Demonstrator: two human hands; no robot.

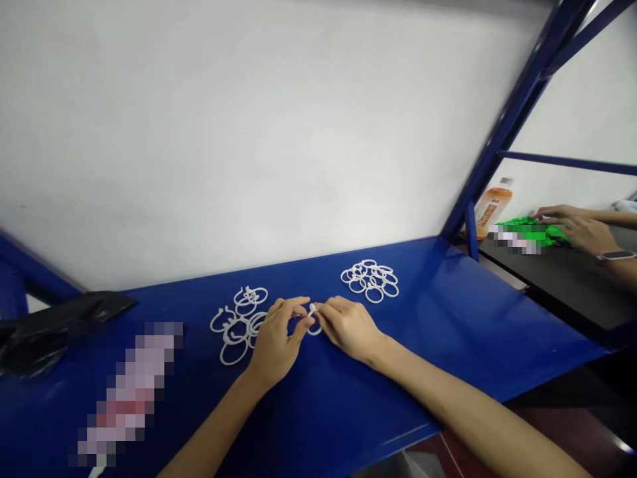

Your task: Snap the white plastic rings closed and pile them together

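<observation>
We hold a small white plastic ring at the centre of the frame, just above the blue surface. It looks thin and open-ended, its loop hanging toward the lower edge of the frame and its clasp end up between our fingertips; its long axis we cannot tell. Our left hand and right hand both pinch it with closed fingers. A loose ring pile lies left of centre, a second ring pile upper right of centre.
</observation>
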